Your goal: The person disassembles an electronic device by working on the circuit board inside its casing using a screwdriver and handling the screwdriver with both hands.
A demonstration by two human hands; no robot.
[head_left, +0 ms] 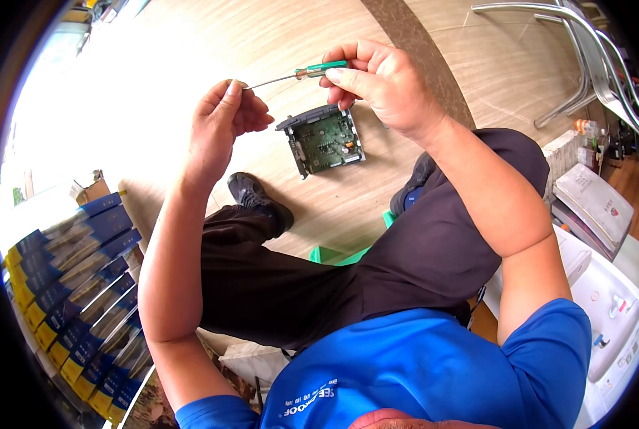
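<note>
Blue shirt (419, 365) w/ white lettering on the chest fills the foreground, worn by a person w/ dark trousers (284, 300), knees apart, bare forearms raised. Out front, a small screwdriver (324, 68) w/ green handle & thin metal shaft is held up btwn both hands, approx. level, above a pale floor (319, 28). R hand (391, 82) grips the handle btwn thumb & forefinger, other fingers loosely curled below. L hand (221, 118) has thumb & forefinger closed on the tip end, remaining fingers bent & clear of the shaft; how firm that pinch is, can't tell.

Under the tool in view, an opened electronic unit (327, 143) rests on the floor past the shoes, green circuit bd. facing up, dark panel along its far edge; neither hand touches it. L shoe (259, 202) & R shoe (414, 184) stand well apart, w/ a green object (337, 256) partly hidden by the legs.

At L, blue-&-yellow packs (83, 357) in a row. At R, white tray (587, 311) w/ small items, stacked books (592, 196) just beyond, plus orange-capped bottle (586, 127) & metal-framed chair (604, 82) farther up.
</note>
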